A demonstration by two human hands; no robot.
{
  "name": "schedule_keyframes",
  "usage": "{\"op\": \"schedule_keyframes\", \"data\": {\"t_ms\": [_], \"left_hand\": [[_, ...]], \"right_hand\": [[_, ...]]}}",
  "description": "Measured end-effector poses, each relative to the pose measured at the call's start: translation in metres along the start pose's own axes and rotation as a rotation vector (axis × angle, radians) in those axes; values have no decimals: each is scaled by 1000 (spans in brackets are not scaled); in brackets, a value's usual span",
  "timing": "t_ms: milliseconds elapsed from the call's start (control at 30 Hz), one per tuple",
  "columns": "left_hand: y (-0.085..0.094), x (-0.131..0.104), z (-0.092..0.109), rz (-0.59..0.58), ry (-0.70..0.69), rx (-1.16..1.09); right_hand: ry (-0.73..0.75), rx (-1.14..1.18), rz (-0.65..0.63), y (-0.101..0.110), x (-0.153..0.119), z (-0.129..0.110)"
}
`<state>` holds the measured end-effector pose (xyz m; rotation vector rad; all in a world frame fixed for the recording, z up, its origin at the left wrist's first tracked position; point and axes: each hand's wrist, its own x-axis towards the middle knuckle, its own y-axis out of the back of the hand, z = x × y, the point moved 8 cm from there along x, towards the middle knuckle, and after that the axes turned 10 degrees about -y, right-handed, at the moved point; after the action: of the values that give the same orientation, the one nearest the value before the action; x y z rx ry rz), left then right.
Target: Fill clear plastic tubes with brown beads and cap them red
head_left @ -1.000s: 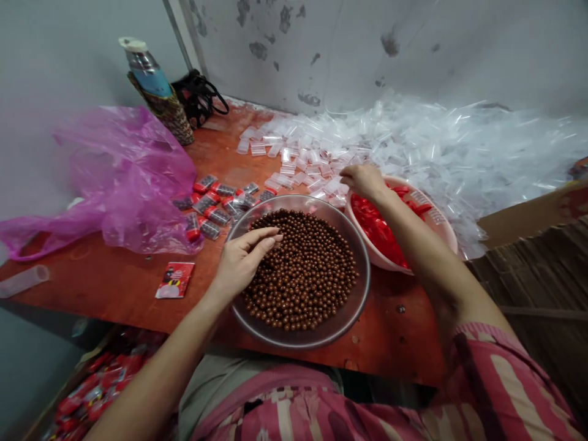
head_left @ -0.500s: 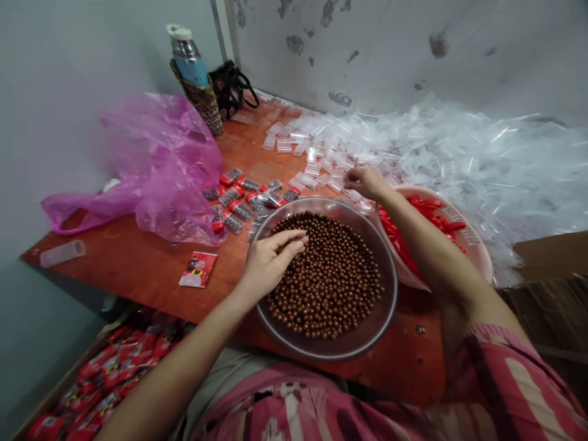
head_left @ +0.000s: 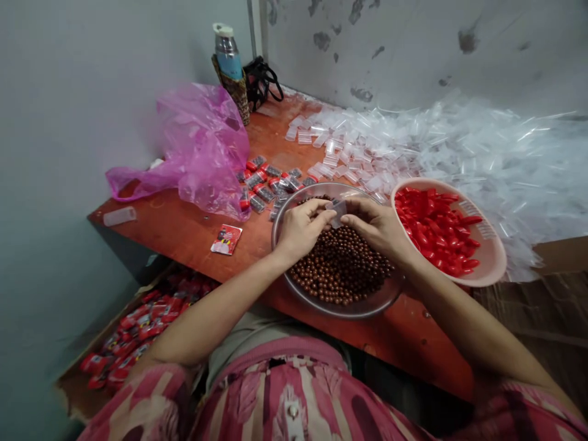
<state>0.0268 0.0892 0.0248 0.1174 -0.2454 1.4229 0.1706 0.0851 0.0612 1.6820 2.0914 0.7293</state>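
Note:
A small clear plastic container (head_left: 337, 214) is held up over the metal bowl (head_left: 294, 278), between the fingertips of both hands. My left hand (head_left: 301, 231) pinches it from the left, and my right hand (head_left: 377, 228) grips it from the right. Under my hands the bowl is full of shiny brown balls (head_left: 340, 269), partly in shadow. Whether a ball sits between my left fingertips is hidden.
Right of the bowl stands a pink basket (head_left: 493, 269) of red plastic caps (head_left: 438, 229). Clear containers (head_left: 413, 141) heap up behind. Filled red-capped containers (head_left: 264, 192), a red packet (head_left: 226, 239), a purple bag (head_left: 206, 147) and a thermos (head_left: 228, 58) occupy the left.
My right hand has come back from the heap to above the bowl with a clear container. My left hand has met it there. The view has shifted left.

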Motion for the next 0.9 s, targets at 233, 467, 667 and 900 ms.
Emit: {"op": "schedule_keyframes", "data": {"t_ms": [233,467,667,900], "left_hand": [[-2,-11,0,-108,5,92],[32,-8,4,29,-82,37],[44,-11,6,78,-126,94],[21,-13,-2,-97,-17,183]], "right_hand": [[125,-867,24,-15,-7,-1],[398,-1134,-457,-86,-5,30],[183,-436,-430,-83,-3,18],[-166,425,-314,-40,-13,19]]}}
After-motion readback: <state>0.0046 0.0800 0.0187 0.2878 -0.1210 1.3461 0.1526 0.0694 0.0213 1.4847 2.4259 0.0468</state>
